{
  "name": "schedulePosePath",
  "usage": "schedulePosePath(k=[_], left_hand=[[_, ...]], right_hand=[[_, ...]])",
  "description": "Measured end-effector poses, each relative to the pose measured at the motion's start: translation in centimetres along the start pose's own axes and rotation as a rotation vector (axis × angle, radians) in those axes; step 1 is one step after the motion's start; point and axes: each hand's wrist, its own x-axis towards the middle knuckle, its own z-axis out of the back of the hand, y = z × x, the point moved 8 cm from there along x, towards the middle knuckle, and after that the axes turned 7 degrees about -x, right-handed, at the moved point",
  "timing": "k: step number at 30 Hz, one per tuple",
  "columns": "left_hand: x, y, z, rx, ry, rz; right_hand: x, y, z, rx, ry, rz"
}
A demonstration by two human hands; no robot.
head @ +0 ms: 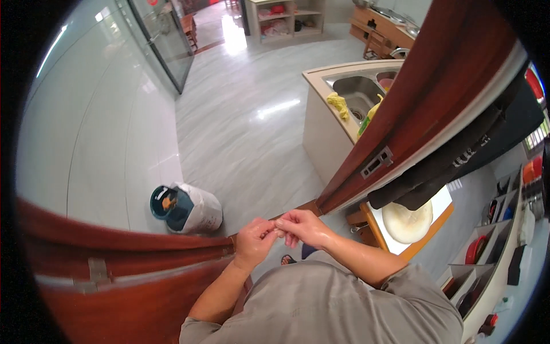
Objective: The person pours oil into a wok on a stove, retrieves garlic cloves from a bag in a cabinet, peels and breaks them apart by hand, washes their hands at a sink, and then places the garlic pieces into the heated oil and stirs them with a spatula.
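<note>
My left hand and my right hand meet in front of my belly. Their fingers are curled in and their fingertips touch and overlap. No object shows between them, though the overlap hides part of the fingertips. The skin of both hands and forearms has a wet-looking shine. Below them, a foot in a dark sandal shows at the doorway threshold. To the left of my hands, beyond the threshold, a gas cylinder with a dark green top and a pale, worn body stands on the floor.
A reddish wooden door frame with a metal strike plate rises at right; a matching door is at left. Beyond stands a sink counter with a yellow cloth. Dark cloth hangs over a table bearing a round pale board.
</note>
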Motion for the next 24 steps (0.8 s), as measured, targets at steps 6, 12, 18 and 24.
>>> schedulePosePath(k=[6,12,18,24], left_hand=[[12.8,6.6,3.7,-0.531,-0.036,0.206],[20.8,13.3,11.2,1.253,0.291,-0.061],[21.2,26.4,20.1,0.915,0.255,0.283],[31.7,37.8,27.2,0.972,0.320,0.184]], right_hand=[[13.7,10.2,5.6,0.119,0.049,0.246],[30.8,18.6,16.5,0.309,-0.357,0.281],[41.4,26.3,19.5,0.286,-0.221,0.341],[47.8,27.1,31.0,0.548,-0.489,0.237]])
